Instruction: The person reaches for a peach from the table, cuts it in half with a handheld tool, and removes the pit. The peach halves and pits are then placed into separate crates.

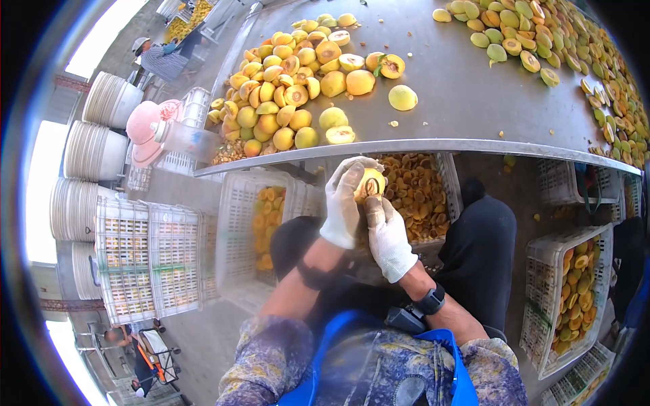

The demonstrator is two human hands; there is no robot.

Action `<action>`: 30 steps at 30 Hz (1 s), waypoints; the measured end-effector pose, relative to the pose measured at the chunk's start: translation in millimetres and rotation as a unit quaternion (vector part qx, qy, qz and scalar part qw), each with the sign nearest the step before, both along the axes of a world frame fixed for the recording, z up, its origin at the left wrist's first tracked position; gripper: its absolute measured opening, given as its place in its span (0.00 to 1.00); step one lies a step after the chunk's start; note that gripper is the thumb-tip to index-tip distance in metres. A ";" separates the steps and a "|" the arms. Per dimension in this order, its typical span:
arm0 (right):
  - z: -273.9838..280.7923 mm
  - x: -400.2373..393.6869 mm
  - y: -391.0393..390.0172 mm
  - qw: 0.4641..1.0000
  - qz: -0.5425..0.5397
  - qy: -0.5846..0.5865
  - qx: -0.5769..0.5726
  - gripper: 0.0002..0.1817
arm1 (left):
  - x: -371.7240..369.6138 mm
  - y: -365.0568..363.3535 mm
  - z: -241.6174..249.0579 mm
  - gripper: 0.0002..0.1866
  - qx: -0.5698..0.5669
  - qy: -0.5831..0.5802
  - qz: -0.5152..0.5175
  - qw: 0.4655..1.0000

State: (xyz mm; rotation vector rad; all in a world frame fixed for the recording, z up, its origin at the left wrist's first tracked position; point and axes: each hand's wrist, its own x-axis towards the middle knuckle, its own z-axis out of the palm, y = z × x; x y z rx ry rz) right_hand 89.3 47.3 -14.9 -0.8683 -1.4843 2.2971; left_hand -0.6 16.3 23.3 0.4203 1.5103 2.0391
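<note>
My left hand [343, 203], in a stained white glove, is wrapped round a yellow peach half [376, 177] in front of the table's edge. The cut side of the fruit faces up toward me. My gloved right hand [388, 237] is closed just below it, with a pitting tool whose dark metal loop [372, 187] lies against the cut face. The handle is hidden in my fingers. Under both hands stands a crate [443, 169] holding many cut peach halves [413, 193]. On the metal table [433, 101] beyond lies a pile of peaches [284, 81], some whole and some halved.
Another pile of peaches [542, 34] spreads along the table's right side. White crates [230, 230] of fruit stand left and right of my knees. Further left are a tall crate [152, 260], stacked white tubs [95, 152] and a pink hat [144, 132]. A person [162, 61] sits far left.
</note>
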 end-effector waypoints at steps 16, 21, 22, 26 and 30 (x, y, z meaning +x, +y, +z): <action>30.2 11.1 6.7 0.989 0.095 0.015 -0.112 0.27 | -6.9 -5.3 -2.7 0.16 -0.034 0.020 -0.004 0.999; 33.7 13.1 10.9 0.971 0.112 0.001 -0.210 0.28 | -3.6 0.0 -0.7 0.19 -0.016 -0.004 0.034 0.999; 33.0 14.5 9.3 0.975 0.107 -0.002 -0.192 0.26 | -2.4 0.2 -0.4 0.19 -0.028 0.017 0.035 0.999; 33.9 17.6 10.4 0.980 0.120 -0.004 -0.159 0.23 | -1.1 1.2 1.3 0.20 -0.056 0.071 0.032 0.995; 29.4 22.2 17.2 0.953 0.165 0.027 -0.252 0.22 | -0.6 0.2 4.2 0.19 -0.054 0.095 0.025 0.994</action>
